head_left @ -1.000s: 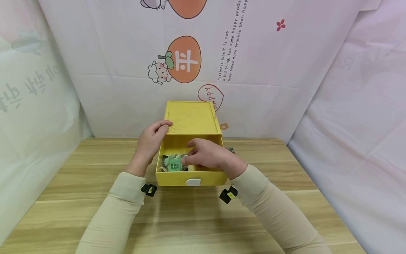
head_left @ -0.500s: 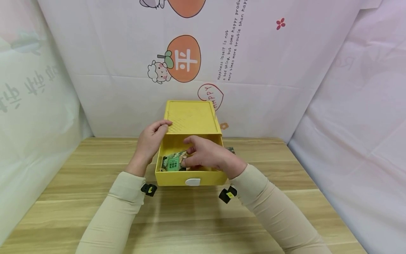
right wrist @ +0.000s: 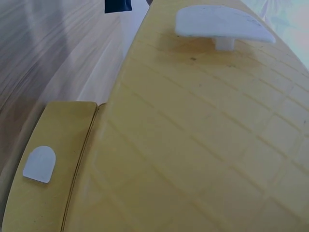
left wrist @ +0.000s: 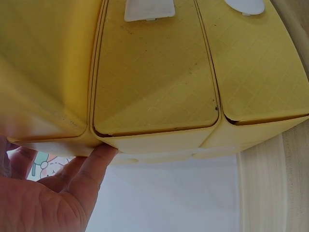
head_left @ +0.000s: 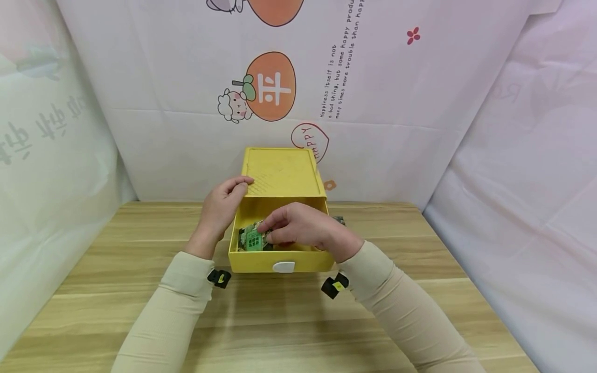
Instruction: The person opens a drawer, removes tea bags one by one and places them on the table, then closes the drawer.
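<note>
A yellow drawer cabinet [head_left: 284, 173] stands on the table, its top drawer [head_left: 256, 262] pulled out. In that drawer lies a green tea packet [head_left: 253, 239] with printed characters, tilted. My right hand [head_left: 303, 228] reaches in from the right and pinches the packet's upper right edge between thumb and forefinger. My left hand [head_left: 223, 204] holds the cabinet's upper left edge, fingertips on its top. In the left wrist view, a finger [left wrist: 96, 166] touches the cabinet's side beside the drawer fronts. The right wrist view shows the pulled-out drawer's front [right wrist: 193, 121], not the right hand.
Another dark green packet-like thing [head_left: 339, 220] shows at the cabinet's right side, partly hidden by my right hand. White handles [left wrist: 149, 8] stick out of the drawer fronts. A printed white cloth [head_left: 373, 103] hangs behind the wooden table [head_left: 154, 233].
My right forefinger has come down from above onto the packet, which has tipped up within the drawer. The left hand stays where it was.
</note>
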`<state>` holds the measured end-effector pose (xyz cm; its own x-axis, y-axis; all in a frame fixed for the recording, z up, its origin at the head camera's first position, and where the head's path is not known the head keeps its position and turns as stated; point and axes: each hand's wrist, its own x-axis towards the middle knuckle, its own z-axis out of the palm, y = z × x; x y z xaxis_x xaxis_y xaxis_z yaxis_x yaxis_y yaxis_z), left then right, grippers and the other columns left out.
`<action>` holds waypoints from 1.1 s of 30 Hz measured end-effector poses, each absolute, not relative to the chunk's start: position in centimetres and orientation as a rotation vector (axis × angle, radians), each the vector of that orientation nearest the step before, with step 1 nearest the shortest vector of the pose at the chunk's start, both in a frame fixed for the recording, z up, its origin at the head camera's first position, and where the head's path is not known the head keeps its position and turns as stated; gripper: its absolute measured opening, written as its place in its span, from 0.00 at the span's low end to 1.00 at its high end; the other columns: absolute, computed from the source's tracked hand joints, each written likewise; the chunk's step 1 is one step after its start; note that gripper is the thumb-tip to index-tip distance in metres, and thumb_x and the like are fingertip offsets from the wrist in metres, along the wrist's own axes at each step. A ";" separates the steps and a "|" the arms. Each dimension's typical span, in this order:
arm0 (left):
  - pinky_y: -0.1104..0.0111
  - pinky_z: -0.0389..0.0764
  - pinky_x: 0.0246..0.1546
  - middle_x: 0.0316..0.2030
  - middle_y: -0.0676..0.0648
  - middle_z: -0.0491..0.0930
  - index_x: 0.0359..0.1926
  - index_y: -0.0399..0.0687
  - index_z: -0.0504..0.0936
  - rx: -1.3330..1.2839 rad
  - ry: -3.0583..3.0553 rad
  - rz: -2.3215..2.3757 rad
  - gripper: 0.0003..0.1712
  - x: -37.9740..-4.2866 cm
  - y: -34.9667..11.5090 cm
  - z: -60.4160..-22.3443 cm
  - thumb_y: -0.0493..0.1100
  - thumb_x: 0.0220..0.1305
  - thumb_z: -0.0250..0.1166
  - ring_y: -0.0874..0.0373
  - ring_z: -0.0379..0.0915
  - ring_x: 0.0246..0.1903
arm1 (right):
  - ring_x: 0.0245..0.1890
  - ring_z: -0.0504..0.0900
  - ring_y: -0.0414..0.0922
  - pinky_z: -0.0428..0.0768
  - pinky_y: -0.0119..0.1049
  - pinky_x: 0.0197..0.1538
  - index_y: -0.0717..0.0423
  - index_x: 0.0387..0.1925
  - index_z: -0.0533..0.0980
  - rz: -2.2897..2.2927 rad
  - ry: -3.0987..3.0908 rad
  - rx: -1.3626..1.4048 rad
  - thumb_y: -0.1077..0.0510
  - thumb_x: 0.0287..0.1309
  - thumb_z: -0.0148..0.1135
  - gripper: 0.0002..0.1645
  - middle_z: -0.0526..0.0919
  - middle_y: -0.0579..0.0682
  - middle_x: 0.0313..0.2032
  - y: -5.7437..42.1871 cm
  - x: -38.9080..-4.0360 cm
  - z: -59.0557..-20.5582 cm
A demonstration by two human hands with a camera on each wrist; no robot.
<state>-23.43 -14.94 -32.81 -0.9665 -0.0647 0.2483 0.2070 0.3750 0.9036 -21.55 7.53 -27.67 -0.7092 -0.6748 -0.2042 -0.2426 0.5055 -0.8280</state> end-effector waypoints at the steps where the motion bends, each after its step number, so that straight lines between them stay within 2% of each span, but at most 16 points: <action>1: 0.50 0.71 0.67 0.67 0.52 0.77 0.62 0.56 0.84 -0.126 -2.395 -1.626 0.23 -23.4 -14.9 -32.8 0.58 0.79 0.51 0.51 0.71 0.64 | 0.39 0.85 0.43 0.86 0.36 0.47 0.51 0.53 0.87 -1.125 2.247 -0.750 0.59 0.69 0.68 0.13 0.90 0.45 0.45 7.6 -21.6 -27.7; 5: 0.51 0.72 0.66 0.67 0.52 0.77 0.62 0.57 0.84 -0.121 -2.396 -1.625 0.23 -23.4 -14.9 -32.8 0.58 0.79 0.51 0.51 0.71 0.64 | 0.37 0.87 0.44 0.87 0.37 0.45 0.49 0.48 0.88 -1.159 2.304 -0.735 0.54 0.67 0.71 0.10 0.90 0.45 0.42 7.7 -21.5 -27.5; 9: 0.51 0.72 0.67 0.67 0.52 0.77 0.62 0.57 0.84 -0.116 -2.399 -1.623 0.23 -23.4 -14.8 -32.8 0.58 0.79 0.51 0.51 0.71 0.64 | 0.36 0.88 0.45 0.88 0.38 0.45 0.50 0.46 0.87 -1.202 2.349 -0.700 0.51 0.64 0.74 0.12 0.89 0.47 0.41 7.7 -21.3 -27.4; 17: 0.52 0.72 0.67 0.67 0.53 0.77 0.62 0.57 0.84 -0.110 -2.394 -1.624 0.23 -23.4 -14.8 -32.8 0.58 0.79 0.52 0.52 0.71 0.64 | 0.38 0.84 0.46 0.88 0.38 0.40 0.55 0.50 0.82 -1.289 2.399 -0.653 0.54 0.64 0.74 0.16 0.85 0.52 0.42 7.9 -21.3 -27.2; 24: 0.52 0.72 0.68 0.67 0.52 0.78 0.61 0.56 0.84 -0.107 -2.379 -1.640 0.22 -23.4 -14.7 -32.7 0.57 0.79 0.52 0.52 0.71 0.65 | 0.42 0.80 0.47 0.83 0.34 0.43 0.54 0.52 0.79 -1.371 2.454 -0.719 0.58 0.65 0.70 0.16 0.82 0.53 0.44 8.5 -21.3 -27.3; 33: 0.52 0.73 0.67 0.67 0.52 0.78 0.62 0.56 0.84 -0.105 -2.380 -1.621 0.23 -23.3 -14.6 -32.7 0.56 0.79 0.52 0.52 0.72 0.66 | 0.36 0.81 0.47 0.83 0.34 0.41 0.55 0.55 0.75 -1.572 2.399 -0.684 0.61 0.68 0.67 0.17 0.84 0.56 0.38 9.5 -21.5 -27.2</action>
